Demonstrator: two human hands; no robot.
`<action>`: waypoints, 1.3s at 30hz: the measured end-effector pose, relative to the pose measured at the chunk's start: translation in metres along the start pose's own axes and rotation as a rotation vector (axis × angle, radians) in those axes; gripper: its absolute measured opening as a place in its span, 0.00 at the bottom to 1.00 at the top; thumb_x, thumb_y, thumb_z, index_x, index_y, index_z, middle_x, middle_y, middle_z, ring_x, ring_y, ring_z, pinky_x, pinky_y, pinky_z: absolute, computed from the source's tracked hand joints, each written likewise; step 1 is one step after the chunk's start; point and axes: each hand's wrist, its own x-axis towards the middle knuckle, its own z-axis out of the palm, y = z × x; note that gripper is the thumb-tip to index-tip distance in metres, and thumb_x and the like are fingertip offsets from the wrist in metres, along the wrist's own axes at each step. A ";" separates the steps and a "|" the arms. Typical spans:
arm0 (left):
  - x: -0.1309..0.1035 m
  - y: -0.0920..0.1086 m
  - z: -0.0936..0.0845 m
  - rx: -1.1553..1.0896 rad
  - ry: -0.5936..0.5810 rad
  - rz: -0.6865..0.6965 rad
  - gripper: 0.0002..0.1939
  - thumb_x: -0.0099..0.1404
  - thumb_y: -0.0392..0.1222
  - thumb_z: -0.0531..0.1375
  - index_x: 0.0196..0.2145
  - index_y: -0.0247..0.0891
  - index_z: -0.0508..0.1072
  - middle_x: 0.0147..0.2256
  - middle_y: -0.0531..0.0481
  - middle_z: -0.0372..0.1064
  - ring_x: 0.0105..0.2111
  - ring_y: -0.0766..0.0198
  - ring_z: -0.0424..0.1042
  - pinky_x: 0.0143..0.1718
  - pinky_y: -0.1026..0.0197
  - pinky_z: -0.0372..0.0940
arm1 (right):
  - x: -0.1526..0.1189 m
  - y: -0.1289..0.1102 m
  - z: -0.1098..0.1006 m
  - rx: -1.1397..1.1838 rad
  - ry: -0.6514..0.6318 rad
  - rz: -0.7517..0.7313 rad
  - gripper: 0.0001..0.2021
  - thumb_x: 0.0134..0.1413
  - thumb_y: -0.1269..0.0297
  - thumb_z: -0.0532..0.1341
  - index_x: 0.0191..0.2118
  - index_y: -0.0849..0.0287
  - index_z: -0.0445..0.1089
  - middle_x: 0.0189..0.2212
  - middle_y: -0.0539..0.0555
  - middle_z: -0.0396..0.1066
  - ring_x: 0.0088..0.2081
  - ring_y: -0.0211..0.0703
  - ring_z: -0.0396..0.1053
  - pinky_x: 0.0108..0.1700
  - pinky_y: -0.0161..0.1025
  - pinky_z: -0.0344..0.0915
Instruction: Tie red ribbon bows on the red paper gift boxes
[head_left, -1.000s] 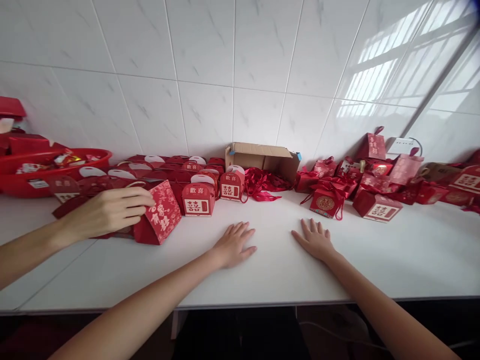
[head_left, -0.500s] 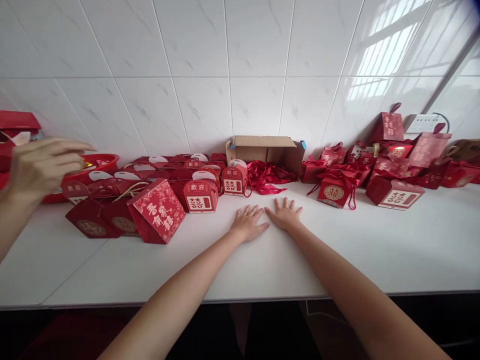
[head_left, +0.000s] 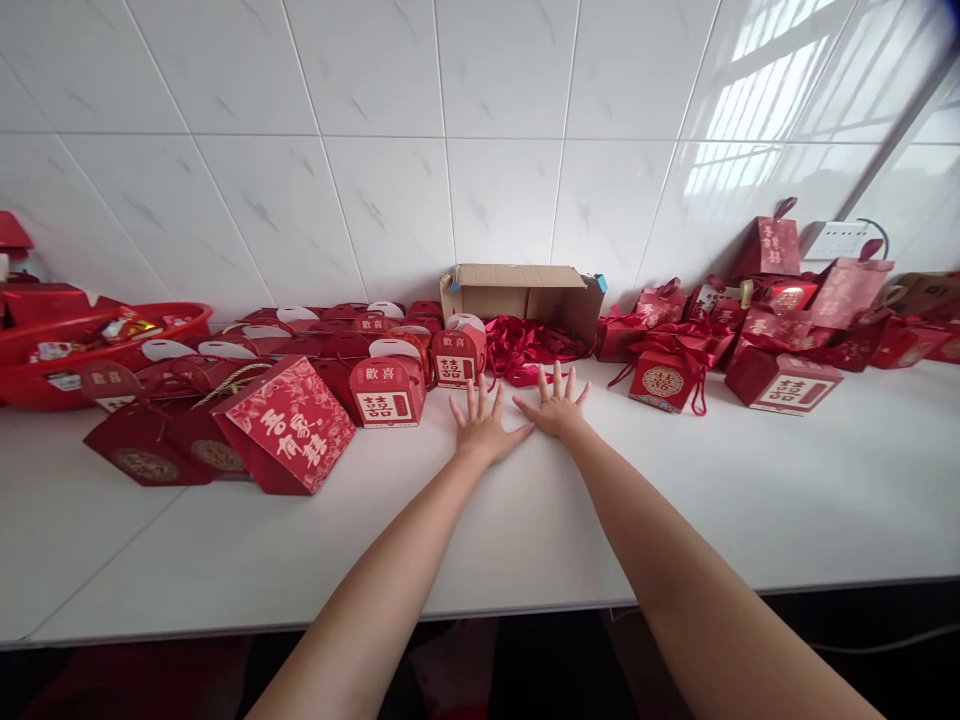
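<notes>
My left hand [head_left: 482, 432] lies with its fingers spread on the white table [head_left: 525, 540], holding nothing. Close beside it, my right hand [head_left: 556, 407] is also spread out and holds nothing. The two thumbs point toward each other with a small gap. Just beyond the left fingertips stands a small red gift box [head_left: 455, 370] with a rounded top. Past the right fingertips is a heap of red ribbon [head_left: 517, 345], spilling from an open cardboard box [head_left: 517, 276] that lies on its side against the wall.
Several red gift boxes [head_left: 388, 390] stand in rows to the left, with a tilted patterned box [head_left: 289, 425] in front. A red basin [head_left: 191, 325] holds wrapped sweets. More red boxes [head_left: 787, 380] are piled at right, near a white power strip [head_left: 836, 240].
Another person's hand at the far left has gone out of view. My hands have slid slightly forward and their fingers are spread wider. The view has shifted a little.
</notes>
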 end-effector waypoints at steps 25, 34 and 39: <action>0.012 -0.004 -0.004 -0.068 -0.060 0.051 0.54 0.52 0.76 0.43 0.66 0.44 0.29 0.65 0.51 0.11 0.62 0.47 0.10 0.58 0.33 0.18 | 0.046 -0.004 0.004 0.009 0.011 0.085 0.50 0.43 0.27 0.34 0.65 0.53 0.19 0.66 0.53 0.13 0.64 0.62 0.11 0.57 0.68 0.17; 0.008 -0.009 -0.002 -0.105 -0.042 0.101 0.53 0.50 0.77 0.41 0.65 0.48 0.30 0.66 0.51 0.13 0.63 0.47 0.11 0.58 0.33 0.18 | 0.085 -0.001 0.018 -0.059 0.089 0.015 0.49 0.44 0.28 0.40 0.65 0.50 0.20 0.66 0.54 0.11 0.64 0.63 0.12 0.57 0.69 0.23; 0.010 -0.010 -0.001 -0.115 -0.060 0.104 0.52 0.51 0.77 0.40 0.65 0.48 0.31 0.66 0.50 0.14 0.64 0.45 0.14 0.58 0.32 0.18 | 0.108 0.000 0.017 -0.047 0.168 -0.130 0.46 0.46 0.31 0.47 0.65 0.41 0.24 0.65 0.49 0.09 0.63 0.70 0.14 0.56 0.73 0.30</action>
